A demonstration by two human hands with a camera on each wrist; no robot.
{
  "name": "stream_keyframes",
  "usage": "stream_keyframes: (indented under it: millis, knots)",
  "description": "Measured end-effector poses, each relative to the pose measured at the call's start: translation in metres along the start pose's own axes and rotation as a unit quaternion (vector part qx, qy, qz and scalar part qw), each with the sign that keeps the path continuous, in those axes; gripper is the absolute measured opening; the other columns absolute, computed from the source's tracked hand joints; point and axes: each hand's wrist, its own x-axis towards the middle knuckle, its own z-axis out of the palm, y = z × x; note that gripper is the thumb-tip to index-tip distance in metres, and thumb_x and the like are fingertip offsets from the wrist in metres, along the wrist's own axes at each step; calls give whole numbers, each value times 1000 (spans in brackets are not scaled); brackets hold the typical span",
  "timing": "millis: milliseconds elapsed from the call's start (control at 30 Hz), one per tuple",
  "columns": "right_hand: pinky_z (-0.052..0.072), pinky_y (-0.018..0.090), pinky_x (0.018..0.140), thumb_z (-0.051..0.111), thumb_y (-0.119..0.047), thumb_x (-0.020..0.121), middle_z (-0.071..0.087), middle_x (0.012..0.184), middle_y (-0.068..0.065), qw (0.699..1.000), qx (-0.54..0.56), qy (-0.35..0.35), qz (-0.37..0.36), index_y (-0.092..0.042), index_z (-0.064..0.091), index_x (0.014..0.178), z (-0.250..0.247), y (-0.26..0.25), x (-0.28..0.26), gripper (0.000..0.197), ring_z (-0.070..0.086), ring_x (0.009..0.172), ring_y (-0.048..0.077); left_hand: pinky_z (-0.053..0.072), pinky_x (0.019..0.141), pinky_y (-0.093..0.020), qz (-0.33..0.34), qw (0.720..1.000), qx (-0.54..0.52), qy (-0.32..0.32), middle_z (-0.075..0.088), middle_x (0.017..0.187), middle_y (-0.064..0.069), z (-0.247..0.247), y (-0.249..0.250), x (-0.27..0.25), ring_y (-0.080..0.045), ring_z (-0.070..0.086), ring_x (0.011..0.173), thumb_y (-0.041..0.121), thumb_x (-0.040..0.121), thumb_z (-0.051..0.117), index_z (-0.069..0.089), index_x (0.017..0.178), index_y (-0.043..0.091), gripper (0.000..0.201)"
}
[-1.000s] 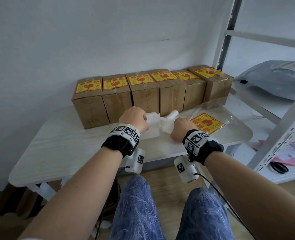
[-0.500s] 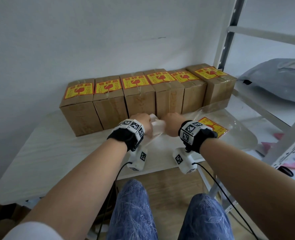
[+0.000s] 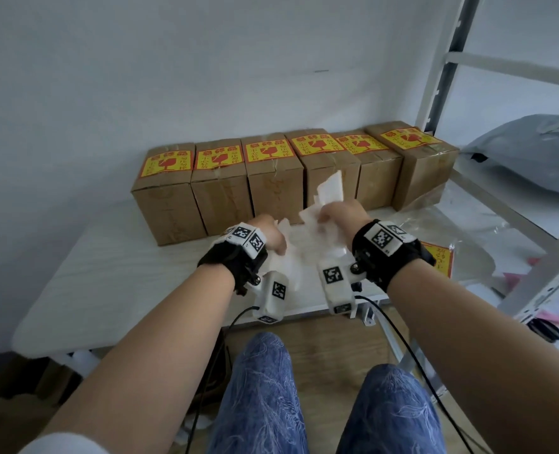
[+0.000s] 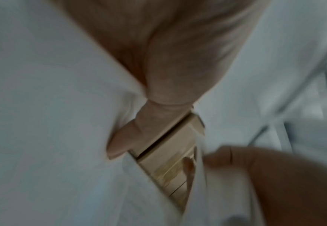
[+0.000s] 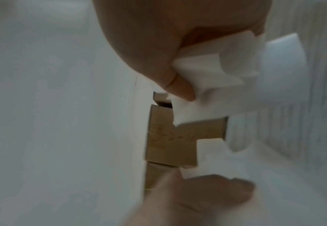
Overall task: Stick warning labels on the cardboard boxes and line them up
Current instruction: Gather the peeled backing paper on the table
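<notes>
Now both hands are up off the table (image 3: 114, 273), bunching white backing paper (image 3: 329, 191) between them; half a second ago they sat lower, closer to the tabletop, with the paper pressed small between the fists. Left hand (image 3: 266, 235) has fingers curled around one wad of the paper, right hand (image 3: 338, 213) curled around another, with a stiff flap sticking up past its knuckles. Right wrist view confirms this: thumb (image 5: 180, 85) pinches white sheets against the palm. Left wrist view is blurred, with a thumb tip (image 4: 123, 142) against something white, so the grip there reads as holding paper, but detail is poor. Six boxes (image 3: 330, 172) stand in a row touching side to side at the back of the table by the wall, each with a yellow-red label (image 3: 268, 152) on top; the row matches the earlier frames, nothing shifted. Spare labels (image 3: 440, 258) lie in a clear bag (image 3: 468, 234) on the table at right, partly hidden by the right wrist. Judgement: labelling and lining up look done, and this is cleanup of peeled liners. Next is likely discarding the wad. Low risk, though a loose scrap may drop or an elbow may nudge the row.
</notes>
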Motion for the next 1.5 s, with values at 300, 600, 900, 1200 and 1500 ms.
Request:
stream_keyframes:
  millis: [300,600,900,1200,1500]
  knots:
    - [45,34,77,44,-12,96,57,104,13,996,88,17,4,0,53,126,29,2,-41,34,55,92,29,52,94,-41,-12,959,-271,80,63,122,-16,-12,-46,-39,-34,62,109,12,87,69,56,126,1,43]
    - [48,28,67,71,-69,73,66,76,3,975,29,-203,-89,-8,67,90,107,2,-112,64,62,70,18,56,85,-42,28,864,-487,130,71,97,-15,1,-97,-103,-30,69,89,12,98,49,66,97,8,17]
    - [56,37,88,71,0,85,73,101,13,869,38,-479,-113,-3,67,113,205,35,-163,29,70,94,25,51,94,-40,1,764,-642,64,68,116,-22,20,-220,-178,-31,66,106,21,103,38,61,124,-4,40]
    - [58,28,69,68,2,71,71,83,12,854,-54,-517,-26,-6,71,90,305,94,-188,21,70,75,22,55,87,-39,-121,780,-608,86,72,105,-15,75,-312,-189,-25,70,92,33,104,45,65,121,10,35]
    - [43,24,49,50,-1,93,58,62,7,907,-101,-368,175,-7,55,78,342,170,-133,17,53,57,20,54,78,-40,-219,658,-716,-80,69,77,-15,144,-350,-116,-28,67,75,47,103,41,62,94,6,47]
